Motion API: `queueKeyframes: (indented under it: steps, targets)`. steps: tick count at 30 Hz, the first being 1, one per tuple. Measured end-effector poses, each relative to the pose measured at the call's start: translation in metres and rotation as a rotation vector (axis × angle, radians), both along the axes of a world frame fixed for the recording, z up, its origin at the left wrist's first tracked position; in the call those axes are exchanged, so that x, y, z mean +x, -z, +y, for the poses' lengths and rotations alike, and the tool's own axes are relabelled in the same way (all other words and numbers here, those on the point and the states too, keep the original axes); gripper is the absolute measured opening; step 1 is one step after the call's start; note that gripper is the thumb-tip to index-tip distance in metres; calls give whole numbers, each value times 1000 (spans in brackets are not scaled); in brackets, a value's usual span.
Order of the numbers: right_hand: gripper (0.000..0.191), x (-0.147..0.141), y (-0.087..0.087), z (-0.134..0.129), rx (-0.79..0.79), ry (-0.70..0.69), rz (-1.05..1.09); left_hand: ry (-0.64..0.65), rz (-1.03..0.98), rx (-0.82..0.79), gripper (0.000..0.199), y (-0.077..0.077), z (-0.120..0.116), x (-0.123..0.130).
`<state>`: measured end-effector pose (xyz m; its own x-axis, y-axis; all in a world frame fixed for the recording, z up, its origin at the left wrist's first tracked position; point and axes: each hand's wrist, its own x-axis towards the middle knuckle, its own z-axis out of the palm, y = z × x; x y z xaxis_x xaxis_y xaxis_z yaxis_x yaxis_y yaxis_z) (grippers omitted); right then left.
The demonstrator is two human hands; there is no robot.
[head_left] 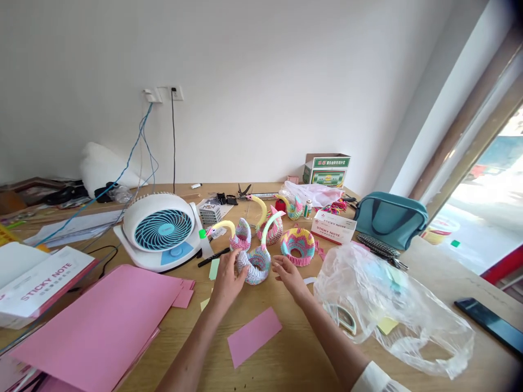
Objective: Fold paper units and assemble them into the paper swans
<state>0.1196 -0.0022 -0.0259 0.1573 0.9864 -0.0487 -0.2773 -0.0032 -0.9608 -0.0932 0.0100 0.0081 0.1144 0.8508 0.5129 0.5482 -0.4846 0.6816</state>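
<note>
A folded-paper swan (257,268) with a hollow round body and a pale curved neck stands on the wooden table in front of me. My left hand (229,276) grips its left side, the thumb at the near rim and the fingers partly hidden behind it. Just to the right of the body, my right hand (291,275) is held with its fingers apart and nothing in them. Behind the left hand is another paper swan (241,235) with a yellow neck. A round yellow, pink and blue paper piece (298,246) sits beyond the right hand.
A pink paper slip (255,336) lies nearest me. Left are a white fan (163,228) and large pink sheets (102,321). On the right are a clear plastic bag (379,299), a sticky note box (333,226), a teal bag (390,218) and a phone (492,325).
</note>
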Motion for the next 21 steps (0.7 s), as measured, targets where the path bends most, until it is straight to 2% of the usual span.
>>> queueKeyframes:
  steps: [5,14,21]
  targets:
    - [34,-11,10,8,39,33,-32,-34,17,18,41,3,-8,3]
    - [33,-22,27,10,145,16,-68,-100,-87,-6,51,10,-4,18]
    - [30,-26,23,3,197,17,-52,-172,-13,-1,58,6,-14,26]
